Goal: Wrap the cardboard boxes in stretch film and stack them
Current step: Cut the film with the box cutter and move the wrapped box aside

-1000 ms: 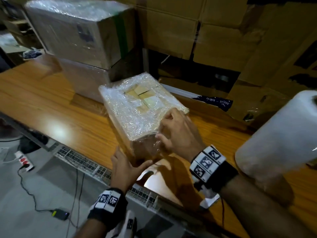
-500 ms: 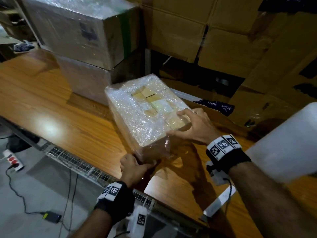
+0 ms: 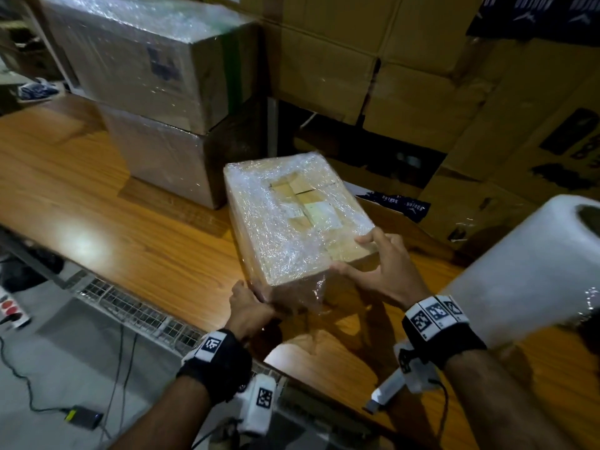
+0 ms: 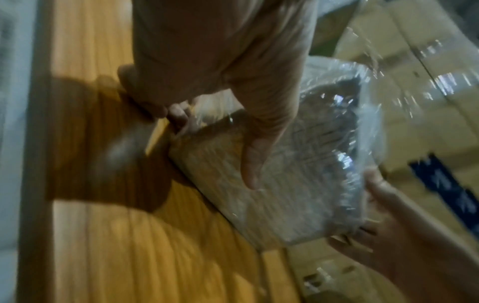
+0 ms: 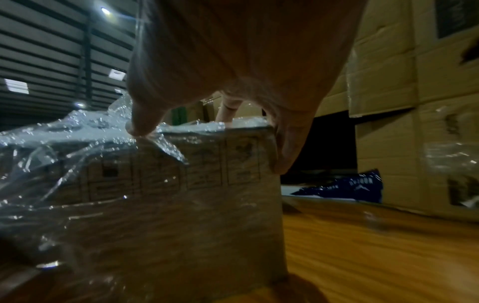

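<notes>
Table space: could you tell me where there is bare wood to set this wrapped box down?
Bare table lies left of the wrapped box, in front of the stacked wrapped boxes. The right side is crowded by the film roll.

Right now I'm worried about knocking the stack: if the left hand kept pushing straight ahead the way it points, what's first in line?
The left hand already grips the small wrapped box; beyond it, probably the stacked wrapped boxes, though depth is unclear.
</notes>
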The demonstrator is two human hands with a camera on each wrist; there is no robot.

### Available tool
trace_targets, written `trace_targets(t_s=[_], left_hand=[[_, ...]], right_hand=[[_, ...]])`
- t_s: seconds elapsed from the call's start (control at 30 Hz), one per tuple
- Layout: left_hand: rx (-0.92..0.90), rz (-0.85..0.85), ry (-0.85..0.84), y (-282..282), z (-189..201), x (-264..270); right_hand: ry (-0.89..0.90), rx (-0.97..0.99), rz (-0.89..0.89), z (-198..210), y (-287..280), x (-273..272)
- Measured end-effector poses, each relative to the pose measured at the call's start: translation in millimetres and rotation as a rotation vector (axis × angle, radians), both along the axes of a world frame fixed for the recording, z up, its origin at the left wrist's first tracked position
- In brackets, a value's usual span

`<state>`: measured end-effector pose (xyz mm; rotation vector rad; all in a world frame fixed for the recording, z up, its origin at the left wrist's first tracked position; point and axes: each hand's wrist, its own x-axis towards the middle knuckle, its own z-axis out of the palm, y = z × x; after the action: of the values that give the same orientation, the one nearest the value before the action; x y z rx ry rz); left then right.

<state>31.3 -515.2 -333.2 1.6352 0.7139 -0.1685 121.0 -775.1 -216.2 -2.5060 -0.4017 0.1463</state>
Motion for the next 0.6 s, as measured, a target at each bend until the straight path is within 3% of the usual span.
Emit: trace_targets(t_s=[0.13,0.37,0.47,0.6], left_hand=[[0.0,-0.058,-0.062,-5.0,12.6,-6.4],[-0.365,0.004,-0.282,-29.4,35.8,-9.2],[-0.199,0.015,-0.446,-26.1,57.6,-11.4],[0.007,0.014,-0.682,-15.9,94.1,-4.5]], right_hand=[[-0.003,0.109,-0.035,-8.7,-11.5,-8.4],[0.059,0.191,-0.128,-3.5,-32.3,-10.4],[0.131,0.304,-0.18,8.6,-31.2,-21.5],[0.365,0.531,-0.238,0.5,-24.9,-50.9]])
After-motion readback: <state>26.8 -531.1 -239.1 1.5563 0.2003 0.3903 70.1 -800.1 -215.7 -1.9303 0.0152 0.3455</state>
